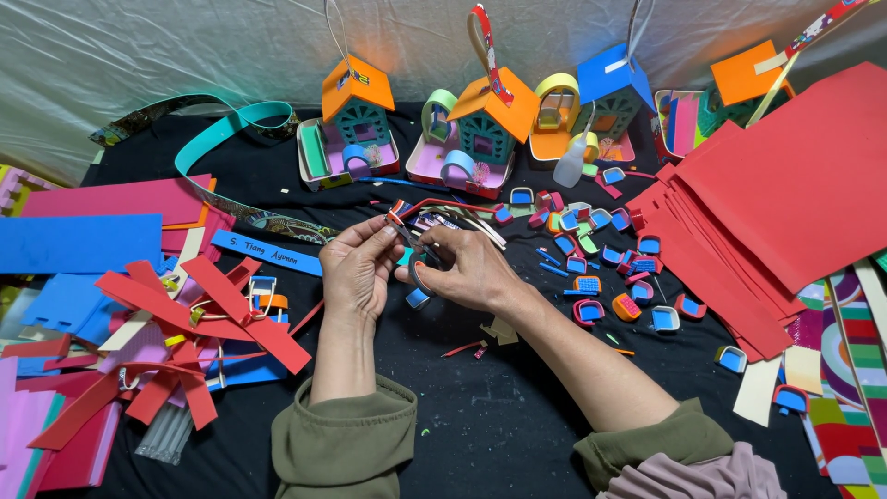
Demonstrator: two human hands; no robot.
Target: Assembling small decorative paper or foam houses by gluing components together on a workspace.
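Foam in red and dark layers forms the thin curved strip (427, 205) that is pinched between the fingertips of the left hand (356, 270) and the right hand (467, 268), both closed on it above the black table (499, 416), just in front of the small foam houses (356, 125). Red foam sheets (785, 185) are stacked to the right, tiny coloured foam pieces (601, 268) are scattered between, and red offcut strips (185, 333) are piled to the left.

Blue label strip (266, 252) w/ writing, left of hands.
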